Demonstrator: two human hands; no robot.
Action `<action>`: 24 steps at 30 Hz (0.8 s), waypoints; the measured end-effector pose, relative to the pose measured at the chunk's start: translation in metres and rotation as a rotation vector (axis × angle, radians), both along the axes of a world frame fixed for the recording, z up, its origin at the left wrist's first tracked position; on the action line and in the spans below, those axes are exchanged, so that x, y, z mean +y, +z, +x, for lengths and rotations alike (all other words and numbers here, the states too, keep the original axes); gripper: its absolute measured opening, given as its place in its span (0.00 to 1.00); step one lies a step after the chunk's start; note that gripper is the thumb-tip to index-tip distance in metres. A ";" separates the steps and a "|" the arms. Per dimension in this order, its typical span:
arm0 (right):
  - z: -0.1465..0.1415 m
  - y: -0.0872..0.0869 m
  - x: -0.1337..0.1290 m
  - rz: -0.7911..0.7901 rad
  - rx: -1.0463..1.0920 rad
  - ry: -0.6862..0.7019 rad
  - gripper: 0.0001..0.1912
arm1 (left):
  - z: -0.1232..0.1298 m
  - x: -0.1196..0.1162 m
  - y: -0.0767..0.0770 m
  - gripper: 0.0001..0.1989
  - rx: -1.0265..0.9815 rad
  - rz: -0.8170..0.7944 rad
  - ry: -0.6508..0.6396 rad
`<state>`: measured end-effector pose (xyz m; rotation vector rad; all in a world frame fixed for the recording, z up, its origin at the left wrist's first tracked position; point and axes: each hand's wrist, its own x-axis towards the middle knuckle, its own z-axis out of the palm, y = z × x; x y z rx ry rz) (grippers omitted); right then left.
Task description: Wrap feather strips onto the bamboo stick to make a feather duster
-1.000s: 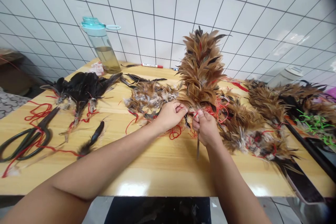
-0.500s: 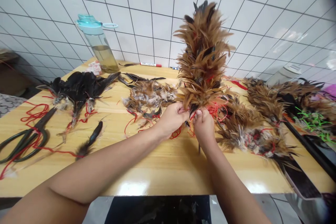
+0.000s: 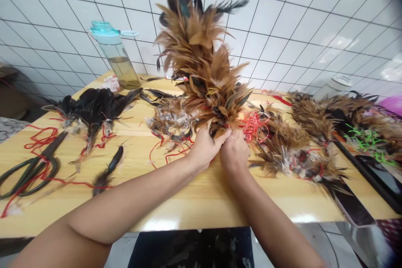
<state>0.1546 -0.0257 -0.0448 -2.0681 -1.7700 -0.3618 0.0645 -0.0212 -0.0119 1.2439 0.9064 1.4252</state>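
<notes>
A feather duster [image 3: 204, 63] of brown and black feathers rises between my hands, its top tilted to the left. My left hand [image 3: 204, 146] is closed at the base of the feathers, thumb pressed toward the other hand. Just right of it my right hand [image 3: 235, 150] is wrapped round the lower end, where the stick is hidden by the fingers. A tangle of red string [image 3: 255, 126] lies beside my right hand. Loose brown feathers [image 3: 171, 119] lie behind my left hand.
Black scissors [image 3: 37, 163] with red string across them lie at left, near black feather bundles [image 3: 96, 109] and a single feather [image 3: 109, 169]. A water bottle [image 3: 117, 58] stands at the back. More brown feather bundles [image 3: 289, 142] and a phone [image 3: 353, 203] lie at right.
The duster has tipped to the left and come nearer, its top now higher in view. My right hand has shifted left against my left hand, and the stick's lower end is out of sight.
</notes>
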 end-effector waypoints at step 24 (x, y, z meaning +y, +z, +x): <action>0.009 -0.026 0.029 0.192 -0.116 0.025 0.15 | 0.018 0.021 -0.027 0.16 0.008 -0.087 0.069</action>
